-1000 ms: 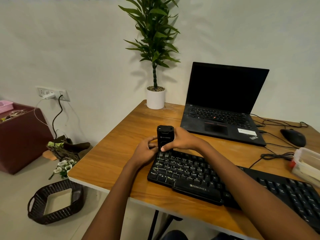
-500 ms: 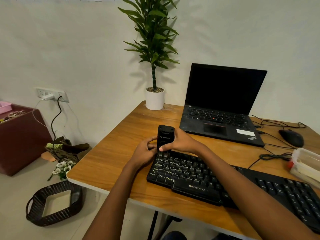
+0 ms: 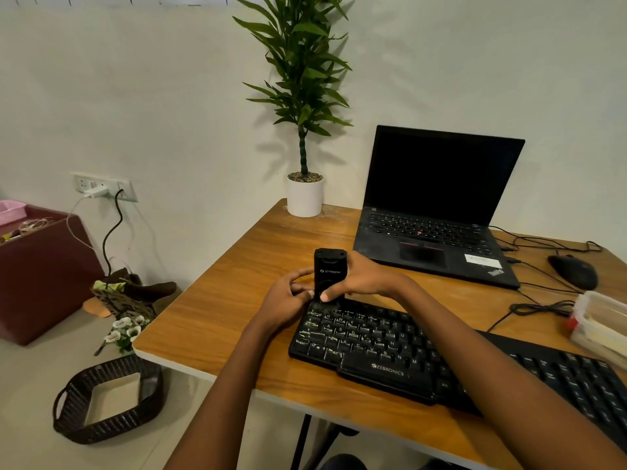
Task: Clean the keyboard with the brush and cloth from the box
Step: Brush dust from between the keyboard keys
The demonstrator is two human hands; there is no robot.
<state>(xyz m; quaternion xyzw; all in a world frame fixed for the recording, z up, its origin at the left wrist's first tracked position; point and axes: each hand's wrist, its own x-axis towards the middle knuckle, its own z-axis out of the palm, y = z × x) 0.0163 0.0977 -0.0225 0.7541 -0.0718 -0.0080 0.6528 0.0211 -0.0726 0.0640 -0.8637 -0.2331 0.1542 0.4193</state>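
Note:
A black keyboard lies across the near part of the wooden desk. At its far left corner a black brush stands upright, its lower end on the top row of keys. My right hand grips the brush from the right, thumb on its front. My left hand rests beside it at the keyboard's corner, fingertips touching the brush's lower left side. A clear plastic box sits at the right edge of the desk. No cloth is visible.
An open black laptop stands behind the keyboard, a potted plant at the desk's far corner, a black mouse and cables on the right. On the floor at left are a dark woven basket, flowers and a maroon cabinet.
Both hands and the brush stay at the keyboard's far left corner; the brush has barely shifted. The view has moved slightly.

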